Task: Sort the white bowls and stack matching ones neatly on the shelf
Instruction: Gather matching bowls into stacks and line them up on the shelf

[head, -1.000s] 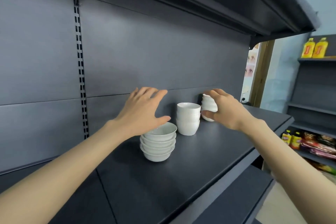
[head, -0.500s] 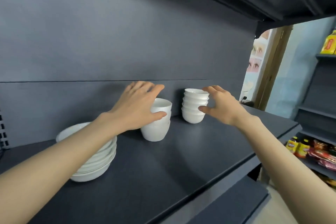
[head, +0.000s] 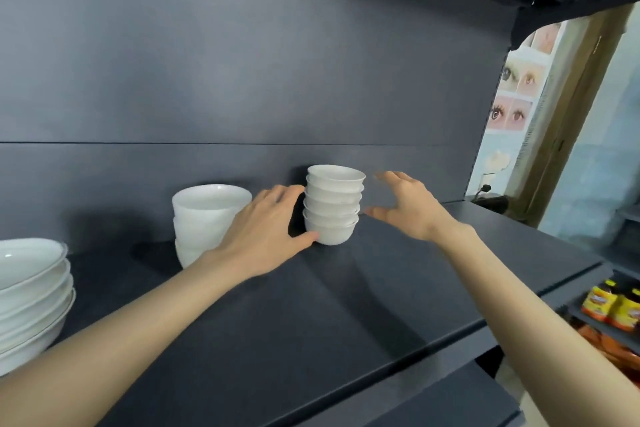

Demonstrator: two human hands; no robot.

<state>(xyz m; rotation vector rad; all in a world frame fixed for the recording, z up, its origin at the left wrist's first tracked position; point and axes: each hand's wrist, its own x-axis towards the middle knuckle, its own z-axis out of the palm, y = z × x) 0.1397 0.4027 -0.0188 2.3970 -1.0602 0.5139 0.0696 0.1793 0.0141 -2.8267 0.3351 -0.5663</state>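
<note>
Bowl stack (head: 333,204) btwn L hand (head: 265,230), R hand (head: 410,208).

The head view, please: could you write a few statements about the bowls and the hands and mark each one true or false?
1. Three stacks stand on the shelf: wide bowls, deep bowls and small bowls. True.
2. The small bowls stand between the left hand and the right hand. True.
3. The right hand holds a bowl. False: it is open and holds nothing.
4. The wide bowls are farthest right. False: they are farthest left.
</note>
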